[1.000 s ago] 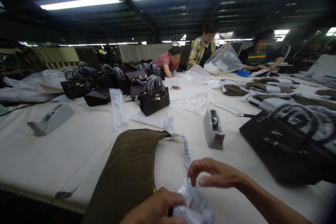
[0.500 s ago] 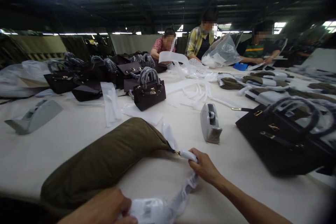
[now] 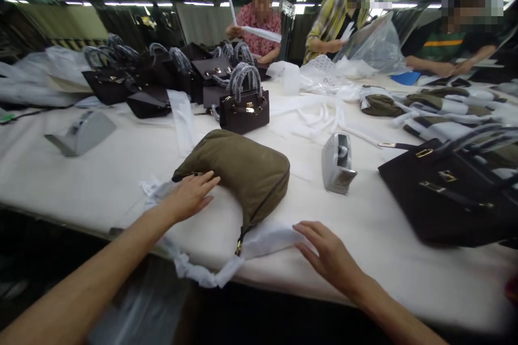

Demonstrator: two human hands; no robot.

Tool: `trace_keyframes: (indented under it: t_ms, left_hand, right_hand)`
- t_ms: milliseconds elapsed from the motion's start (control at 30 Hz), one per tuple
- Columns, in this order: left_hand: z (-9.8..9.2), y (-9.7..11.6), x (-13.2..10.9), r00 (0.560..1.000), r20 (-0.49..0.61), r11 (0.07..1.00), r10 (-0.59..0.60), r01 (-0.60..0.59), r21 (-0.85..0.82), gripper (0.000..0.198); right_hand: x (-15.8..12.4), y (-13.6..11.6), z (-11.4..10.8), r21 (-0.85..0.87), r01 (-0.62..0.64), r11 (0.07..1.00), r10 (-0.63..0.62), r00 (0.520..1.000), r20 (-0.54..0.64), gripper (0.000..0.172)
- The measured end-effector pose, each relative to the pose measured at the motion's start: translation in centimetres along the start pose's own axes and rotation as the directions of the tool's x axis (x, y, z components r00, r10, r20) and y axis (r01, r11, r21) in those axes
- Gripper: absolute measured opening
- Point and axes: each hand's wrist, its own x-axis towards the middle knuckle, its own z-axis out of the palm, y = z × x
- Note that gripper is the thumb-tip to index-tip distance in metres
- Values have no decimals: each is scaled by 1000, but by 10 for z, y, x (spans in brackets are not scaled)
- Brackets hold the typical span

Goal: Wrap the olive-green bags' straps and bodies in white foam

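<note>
An olive-green curved bag (image 3: 243,170) lies on the white table (image 3: 121,183) in front of me. Its strap, wrapped in white paper (image 3: 226,267), loops down over the near table edge. My left hand (image 3: 190,197) lies flat with fingers stretched out on the bag's left end. On the wrapped strap at the bag's right end rests my right hand (image 3: 327,250), open, its fingers spread.
A grey tape dispenser (image 3: 338,164) stands right of the bag, another (image 3: 81,132) at the left. A large black handbag (image 3: 445,194) lies at the right. Several small dark handbags (image 3: 243,108) stand behind. Three people work at the far side amid white wrapping strips.
Both hands let go of the wrapped strap and now lie open. The bag was turned, and now lies across the table with its strap hanging over the edge. The view tilted down.
</note>
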Motion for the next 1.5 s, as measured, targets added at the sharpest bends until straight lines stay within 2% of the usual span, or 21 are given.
trace_keyframes:
  t_ms: [67, 133, 200, 233, 300, 333, 367, 400, 467, 500, 567, 633, 700, 800, 900, 1033, 1167, 1300, 1400, 1433, 1500]
  left_hand:
    - [4, 22, -7, 990, -89, 983, -111, 96, -154, 44]
    - [6, 50, -22, 966, -151, 926, -209, 146, -349, 42]
    - [11, 80, -46, 924, -185, 827, -335, 195, -527, 39]
    - [16, 95, -61, 898, -152, 750, -413, 241, -616, 38]
    - [31, 122, -95, 865, 68, 517, -496, 358, -778, 44]
    - [42, 133, -111, 832, 235, 343, -503, 441, -830, 47]
    - [53, 143, -126, 781, 413, 157, -468, 533, -831, 51]
    - [63, 150, -139, 713, 537, -39, -450, 586, -810, 53]
    - [79, 157, -155, 620, 573, -316, -537, 482, -817, 50]
    - [83, 157, -158, 583, 543, -389, -604, 379, -840, 49]
    - [83, 151, -156, 530, 444, -421, -723, 172, -891, 51]
    - [73, 141, -147, 506, 360, -405, -784, 24, -914, 51]
    - [60, 129, -134, 501, 295, -381, -814, -76, -922, 47]
    - [42, 108, -110, 507, 244, -352, -827, -128, -927, 40]
    - [30, 90, -83, 554, 254, -374, -792, -113, -920, 40]
    - [19, 84, -57, 668, 283, -467, -688, -108, -878, 44]
    - [14, 87, -55, 743, 235, -509, -627, -162, -846, 35]
    - [12, 79, -64, 821, 234, -508, -520, -77, -858, 28]
    - [14, 69, -68, 837, 247, -493, -489, -32, -869, 25]
    - [16, 67, -68, 829, 248, -491, -502, -36, -871, 26]
    - [21, 65, -68, 809, 255, -491, -530, -47, -870, 28]
  right_hand:
    - [35, 11, -4, -185, 177, 967, -179, 984, 6, 39]
    - [70, 15, -2, -334, 328, 884, -327, 943, 60, 49]
    - [101, 15, 4, -415, 466, 781, -454, 881, 135, 56]
    - [115, 15, 8, -426, 530, 734, -507, 844, 176, 55]
    - [138, 14, 16, -412, 627, 661, -583, 775, 245, 45]
    - [146, 14, 19, -398, 662, 635, -604, 747, 279, 36]
    - [153, 15, 22, -383, 688, 617, -612, 725, 316, 28]
    - [157, 15, 25, -372, 702, 607, -609, 712, 350, 23]
    - [159, 14, 27, -358, 716, 600, -589, 697, 409, 19]
    - [157, 12, 27, -357, 714, 602, -576, 698, 425, 19]
    - [145, 6, 24, -377, 680, 629, -536, 730, 423, 16]
    - [126, -3, 19, -411, 594, 691, -454, 800, 393, 12]
    - [103, -13, 12, -429, 475, 768, -338, 870, 358, 8]
    - [69, -27, 5, -380, 304, 874, -174, 925, 338, 14]
    - [49, -39, 3, -287, 92, 953, 2, 950, 311, 19]
    - [53, -48, 7, -154, -140, 978, 175, 953, 246, 14]
    - [75, -49, 15, -9, -237, 972, 234, 952, 196, 9]
    - [98, -45, 20, 185, -337, 923, 298, 931, 210, 9]
    - [106, -49, 19, 219, -347, 912, 286, 920, 267, 17]
    - [106, -53, 17, 197, -310, 930, 258, 933, 251, 22]
    - [103, -66, 11, 132, -191, 973, 175, 977, 123, 31]
